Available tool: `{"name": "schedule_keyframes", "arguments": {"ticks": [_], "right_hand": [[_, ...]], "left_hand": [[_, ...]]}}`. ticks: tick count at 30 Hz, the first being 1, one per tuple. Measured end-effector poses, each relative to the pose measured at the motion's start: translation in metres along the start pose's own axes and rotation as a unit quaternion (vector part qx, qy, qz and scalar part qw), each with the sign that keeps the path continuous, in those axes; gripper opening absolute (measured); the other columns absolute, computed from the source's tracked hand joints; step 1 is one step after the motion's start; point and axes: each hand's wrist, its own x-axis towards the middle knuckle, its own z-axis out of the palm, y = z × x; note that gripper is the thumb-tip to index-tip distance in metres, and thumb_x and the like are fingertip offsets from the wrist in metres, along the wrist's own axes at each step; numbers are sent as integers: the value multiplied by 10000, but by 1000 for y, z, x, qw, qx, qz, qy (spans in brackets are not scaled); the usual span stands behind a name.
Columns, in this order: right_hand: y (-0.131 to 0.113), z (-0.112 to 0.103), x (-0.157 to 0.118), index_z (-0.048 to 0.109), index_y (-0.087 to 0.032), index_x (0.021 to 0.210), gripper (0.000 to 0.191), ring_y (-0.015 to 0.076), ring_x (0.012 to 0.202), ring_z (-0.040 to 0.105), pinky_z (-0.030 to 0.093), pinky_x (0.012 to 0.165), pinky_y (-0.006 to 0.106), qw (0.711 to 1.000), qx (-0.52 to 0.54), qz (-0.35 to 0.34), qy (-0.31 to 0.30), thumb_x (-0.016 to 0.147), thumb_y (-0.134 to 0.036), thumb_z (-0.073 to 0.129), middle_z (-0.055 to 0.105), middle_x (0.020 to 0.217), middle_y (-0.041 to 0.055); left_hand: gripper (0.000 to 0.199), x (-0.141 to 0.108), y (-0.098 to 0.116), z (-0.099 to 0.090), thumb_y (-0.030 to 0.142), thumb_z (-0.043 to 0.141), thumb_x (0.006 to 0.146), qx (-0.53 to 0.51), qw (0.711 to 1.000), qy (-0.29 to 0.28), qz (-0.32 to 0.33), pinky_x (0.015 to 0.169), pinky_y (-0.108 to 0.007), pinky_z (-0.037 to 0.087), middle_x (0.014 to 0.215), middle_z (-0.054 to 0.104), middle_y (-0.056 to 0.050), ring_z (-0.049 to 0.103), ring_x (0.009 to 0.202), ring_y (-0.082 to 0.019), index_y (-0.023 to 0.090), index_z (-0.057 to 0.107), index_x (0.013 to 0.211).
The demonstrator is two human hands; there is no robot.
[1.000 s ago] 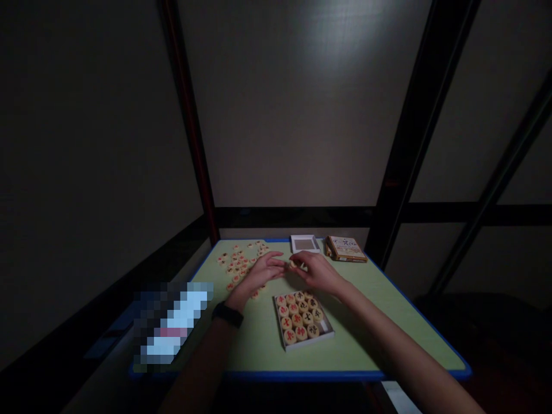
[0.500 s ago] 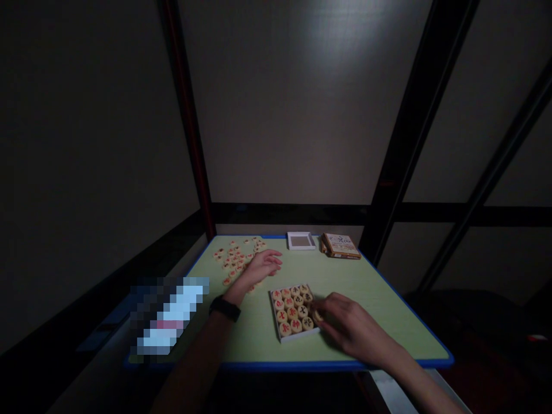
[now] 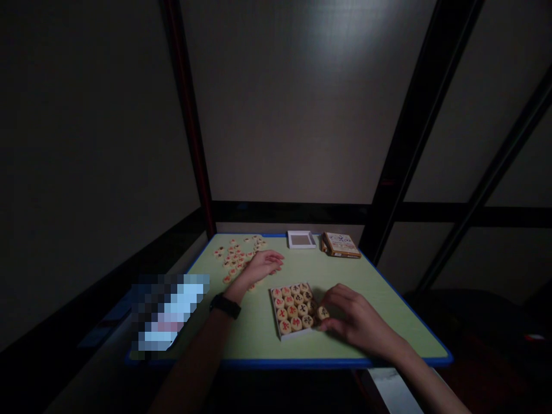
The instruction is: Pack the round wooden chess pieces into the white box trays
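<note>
Head view. Change: the right hand (image 3: 356,319) was up beside the left hand (image 3: 260,268) one second ago and is now down at the right side of the tray (image 3: 297,335). Compared with half a second ago, the marked face of the held piece (image 3: 323,313) is now plainly exposed. This suggests that the piece has been transferred to the tray but is not yet seated.

Finger state: the right fingers are narrow, with the piece held between thumb and fingertips. The left fingers are loosely spread, with nothing visible between them.

Location: the held piece is at the tips of the right fingers, just beside the tray's right side; contact with the tray wall cannot be confirmed. The tray is directly left of those fingers. Loose pieces (image 3: 233,262) lie on the surface (image 3: 379,305), left of and near the left fingers. The white open box part (image 3: 302,247) and the printed box (image 3: 342,244) are beyond both sets of fingers.

Orientation: the held piece is a round disc and has no long axis across its face. It is tilted, its black-marked face toward the camera. The tray's pieces lie flat, marked faces up.
</note>
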Motion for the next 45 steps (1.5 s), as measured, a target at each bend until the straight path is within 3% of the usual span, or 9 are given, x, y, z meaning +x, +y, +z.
{"name": "schedule_keyframes", "arguments": {"ticks": [8, 16, 20, 23, 26, 29, 33, 38, 45], "right_hand": [[-1, 6, 5, 695, -157, 962, 400, 259, 889, 637, 533, 770, 363, 998, -52, 0, -37, 790, -515, 743, 658, 946, 104], [-4, 4, 3, 698, -177, 991, 319, 241, 860, 657, 522, 754, 338, 997, -46, 19, -52, 826, -449, 731, 685, 948, 90], [-3, 3, 3, 692, -168, 1007, 331, 251, 867, 666, 511, 748, 336, 996, -41, 47, -65, 806, -423, 756, 702, 946, 95], [-3, 1, 5, 687, -162, 1038, 349, 252, 878, 669, 503, 767, 334, 996, -26, 56, -68, 801, -407, 762, 714, 967, 100], [0, -3, 9, 676, -169, 1090, 379, 239, 853, 674, 491, 750, 315, 995, 3, 69, -75, 801, -398, 762, 727, 951, 83], [8, -9, 20, 665, -175, 1123, 393, 214, 763, 671, 468, 678, 290, 993, 32, 82, -75, 845, -450, 702, 735, 872, 62], [28, -15, 41, 675, -157, 1094, 423, 197, 677, 647, 430, 619, 283, 995, 37, 78, -49, 925, -527, 559, 731, 804, 64], [63, -8, 65, 701, -145, 1019, 463, 190, 636, 625, 420, 612, 288, 996, 29, 78, -29, 952, -547, 480, 723, 735, 61], [95, 12, 74, 717, -153, 974, 451, 215, 734, 655, 474, 696, 324, 994, 16, 111, 15, 986, -475, 400, 748, 866, 90]], "left_hand": [[146, 2, 5, -2, 103, 698, 693, 10, 999, 37, 12, 612, -199, 491, 766, 715, -38, 654, 686, -120, 148, 703, 832], [91, 11, -1, -7, 122, 683, 684, 39, 991, 106, 66, 762, -277, 533, 805, 737, -61, 673, 780, -168, 157, 712, 763], [91, 12, 2, -23, 139, 650, 709, 128, 970, 197, 64, 842, -323, 526, 838, 739, -60, 675, 830, -202, 180, 710, 764], [110, 1, 7, -32, 187, 634, 757, 273, 929, 242, 67, 930, -396, 489, 893, 737, -88, 668, 923, -266, 194, 726, 817], [195, -12, 8, -23, 292, 595, 836, 392, 891, 194, 121, 1058, -495, 388, 1050, 718, -156, 609, 1104, -341, 177, 739, 900], [258, -16, 0, -2, 354, 587, 870, 408, 891, 85, 178, 1188, -530, 183, 1275, 664, -111, 444, 1344, -341, 241, 730, 1052], [319, -9, -17, 12, 341, 536, 905, 442, 884, 15, 151, 1213, -562, 40, 1397, 597, -29, 320, 1448, -314, 305, 684, 1185], [358, -3, -33, -1, 336, 500, 925, 461, 876, 28, 137, 1217, -544, 79, 1449, 547, -42, 336, 1444, -309, 289, 656, 1244], [361, 5, -38, -24, 304, 509, 928, 502, 855, 65, 116, 1209, -538, 167, 1452, 539, -83, 363, 1434, -304, 255, 638, 1261]]}}
